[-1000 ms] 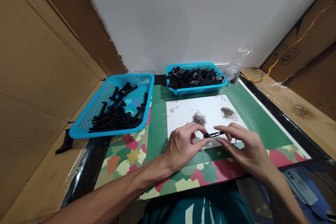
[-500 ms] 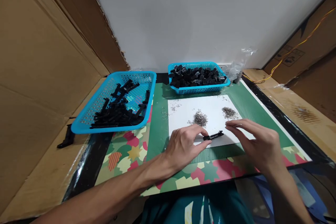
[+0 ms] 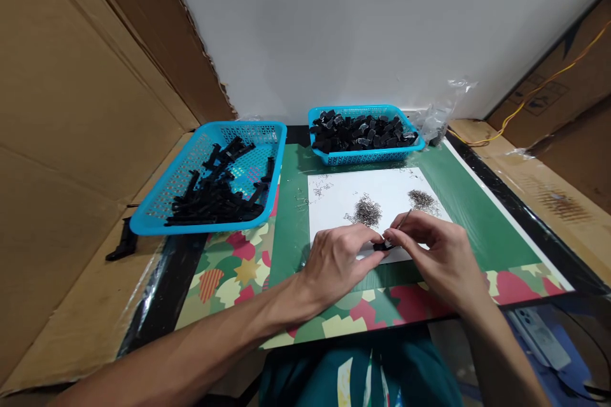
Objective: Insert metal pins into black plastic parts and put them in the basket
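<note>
My left hand (image 3: 337,261) rests at the front of a white sheet (image 3: 329,206), thumb and fingers closed on a small black plastic part (image 3: 380,247). Against the part's right end, my right hand (image 3: 439,257) pinches a thin metal rod-like tool (image 3: 405,219), which slants up from the fingertips. Its lower tip and most of the black part are hidden by my fingers. Just behind my hands lies a pile of tiny metal wire pieces (image 3: 366,211). A second, darker pile of small metal pieces (image 3: 422,201) sits to its right.
A blue basket (image 3: 143,219) with long black parts stands at the left. Another blue basket (image 3: 367,158), full of short black pieces, stands at the back beside a clear plastic bag (image 3: 436,124). One black part (image 3: 125,241) lies outside the left basket. Cardboard walls (image 3: 71,140) flank the table.
My right hand has moved left and in to the black part, and the thin tool now points upward from its fingers. My left hand keeps its hold in place.
</note>
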